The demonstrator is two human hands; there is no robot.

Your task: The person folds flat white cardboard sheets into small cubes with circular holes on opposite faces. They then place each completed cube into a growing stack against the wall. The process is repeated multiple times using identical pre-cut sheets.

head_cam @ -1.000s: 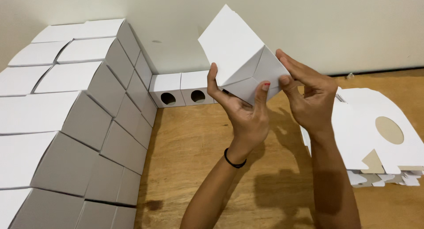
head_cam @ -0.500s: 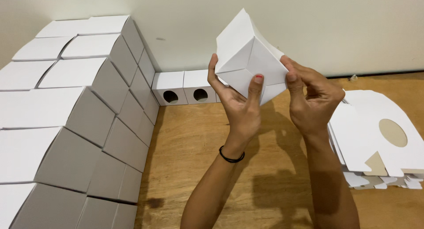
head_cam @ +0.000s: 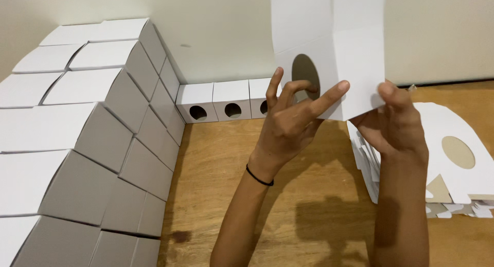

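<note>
Cardboard fills most of my view: I hold a white, partly folded cardboard box blank with an oval cut-out [head_cam: 355,56] up in front of the pale wall [head_cam: 216,35], above the wooden desk [head_cam: 288,195]. My left hand [head_cam: 290,125] grips its lower left part, fingers spread, with one fingertip curled into the oval hole and the forefinger stretched across the panel. My right hand [head_cam: 393,125] is closed on the lower right corner, thumb pressed on the front face. A thin black band [head_cam: 259,175] sits on my left wrist.

Just right of my right arm lies a stack of flat white cardboard blanks [head_cam: 453,159] on the desk, the top one showing a brown oval opening. Against the wall behind my hands stands a row of small folded white boxes with round holes [head_cam: 221,100] in their fronts. To the left rises a large stepped pile of closed white boxes [head_cam: 87,143], packed tight together, running from the wall toward me along the desk edge.
</note>
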